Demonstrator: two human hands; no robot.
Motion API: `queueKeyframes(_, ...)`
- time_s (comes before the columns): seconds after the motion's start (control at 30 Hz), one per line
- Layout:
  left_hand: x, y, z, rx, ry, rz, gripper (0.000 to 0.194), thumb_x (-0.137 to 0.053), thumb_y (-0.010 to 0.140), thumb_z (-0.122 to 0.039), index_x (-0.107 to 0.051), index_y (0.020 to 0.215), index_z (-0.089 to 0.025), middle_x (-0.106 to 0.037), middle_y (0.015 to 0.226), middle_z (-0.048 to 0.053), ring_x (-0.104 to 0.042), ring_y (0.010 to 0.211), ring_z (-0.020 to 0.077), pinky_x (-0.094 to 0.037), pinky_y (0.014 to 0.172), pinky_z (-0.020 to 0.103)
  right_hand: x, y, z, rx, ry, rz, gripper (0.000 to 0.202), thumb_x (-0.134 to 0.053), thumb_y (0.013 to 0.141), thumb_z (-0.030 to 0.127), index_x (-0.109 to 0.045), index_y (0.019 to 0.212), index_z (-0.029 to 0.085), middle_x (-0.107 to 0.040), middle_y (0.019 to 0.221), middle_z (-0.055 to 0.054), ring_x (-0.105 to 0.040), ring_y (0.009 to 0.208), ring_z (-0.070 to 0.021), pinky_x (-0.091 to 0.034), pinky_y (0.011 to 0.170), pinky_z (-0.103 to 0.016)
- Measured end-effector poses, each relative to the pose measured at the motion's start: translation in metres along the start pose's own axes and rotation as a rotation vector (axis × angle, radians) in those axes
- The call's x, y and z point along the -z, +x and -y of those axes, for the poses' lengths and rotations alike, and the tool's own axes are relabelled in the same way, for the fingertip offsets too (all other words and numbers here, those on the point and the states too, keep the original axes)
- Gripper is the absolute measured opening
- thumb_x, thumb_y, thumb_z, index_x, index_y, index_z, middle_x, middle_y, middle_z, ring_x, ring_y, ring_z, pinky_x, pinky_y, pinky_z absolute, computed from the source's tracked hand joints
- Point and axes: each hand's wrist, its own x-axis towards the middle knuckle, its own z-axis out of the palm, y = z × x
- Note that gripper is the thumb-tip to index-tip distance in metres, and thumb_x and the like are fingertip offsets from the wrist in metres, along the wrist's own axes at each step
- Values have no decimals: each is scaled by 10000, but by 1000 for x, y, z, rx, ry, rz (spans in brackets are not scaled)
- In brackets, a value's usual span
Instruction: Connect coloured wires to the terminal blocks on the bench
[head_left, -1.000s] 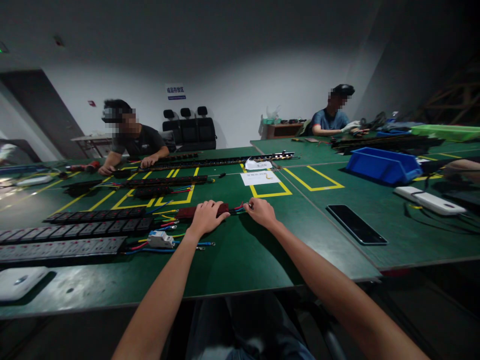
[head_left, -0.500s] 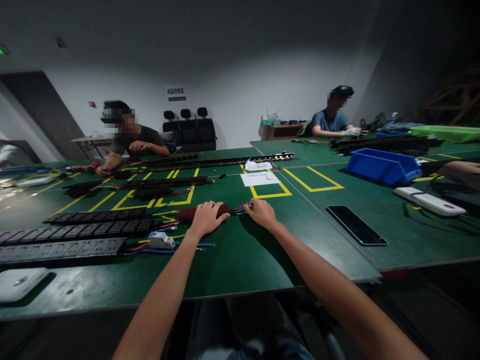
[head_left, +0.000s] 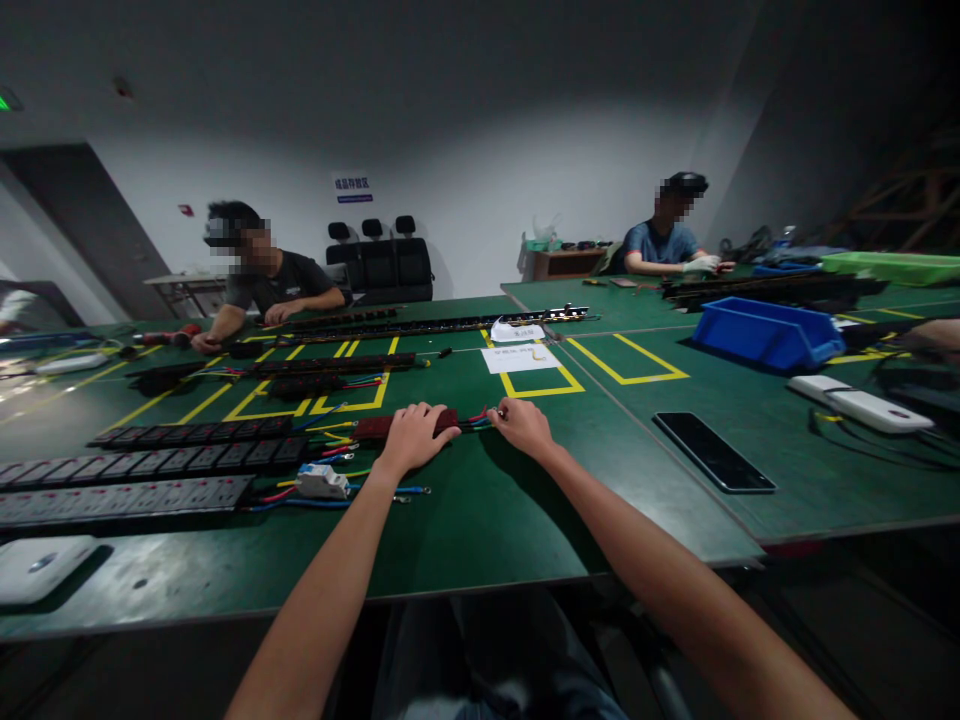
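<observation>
A dark red module (head_left: 371,428) lies on the green table, with my left hand (head_left: 416,437) wrapped over its right part. Coloured wires (head_left: 474,422) come out of its right end. My right hand (head_left: 519,424) pinches the ends of these wires; the tips are hidden by the fingers. Left of the module are rows of black socket strips (head_left: 202,457) and a grey one (head_left: 135,500). A white breaker (head_left: 322,481) with wires sits near them, left of my left forearm.
White paper sheets (head_left: 520,358) lie beyond my hands. A black phone (head_left: 712,452), a blue bin (head_left: 765,333) and a white device (head_left: 859,403) are on the right. Two people sit across the table; another person's hand shows at the right edge.
My hands have hardly moved. The person across on the left has lowered a hand to the table. The hand at the right edge has shifted slightly right.
</observation>
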Motion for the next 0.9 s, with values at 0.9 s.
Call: queueKeyframes(0.9,2,-1,-2,-2,27,-4,702,-331,988,-723,-583,1394,-209,-662,1227,145,-601,1114,307,-430,938,421,4,-8,6,67,-77,-42,274,-526,1009,450,-651,914,225,-712,947,-60,-637,812,-185,-313,602,-273)
